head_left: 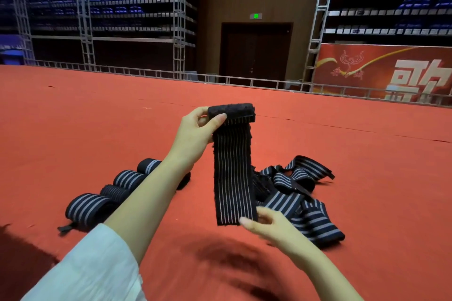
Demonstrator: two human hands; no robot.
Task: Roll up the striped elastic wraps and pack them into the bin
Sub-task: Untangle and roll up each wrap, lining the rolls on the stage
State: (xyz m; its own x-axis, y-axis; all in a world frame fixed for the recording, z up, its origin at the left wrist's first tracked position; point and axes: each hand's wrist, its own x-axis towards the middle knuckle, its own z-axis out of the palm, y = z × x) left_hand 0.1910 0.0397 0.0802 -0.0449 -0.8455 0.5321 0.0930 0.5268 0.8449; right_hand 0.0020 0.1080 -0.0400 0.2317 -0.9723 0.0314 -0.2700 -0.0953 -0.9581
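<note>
A black wrap with thin pale stripes (233, 173) hangs upright in front of me above the red carpet. Its top end is a fuzzy black roll, and my left hand (195, 134) grips that roll at its left side. My right hand (266, 226) pinches the wrap's lower end between thumb and fingers. Several rolled wraps (122, 187) with wide grey stripes lie in a row on the carpet to the left, partly hidden by my left forearm. A loose pile of unrolled striped wraps (303, 200) lies to the right. No bin is in view.
Red carpet (97, 115) covers the floor around me. A low metal rail (220, 78) edges it at the back, with truss towers, folded blue seating, a dark double door and a red banner (381, 68) beyond.
</note>
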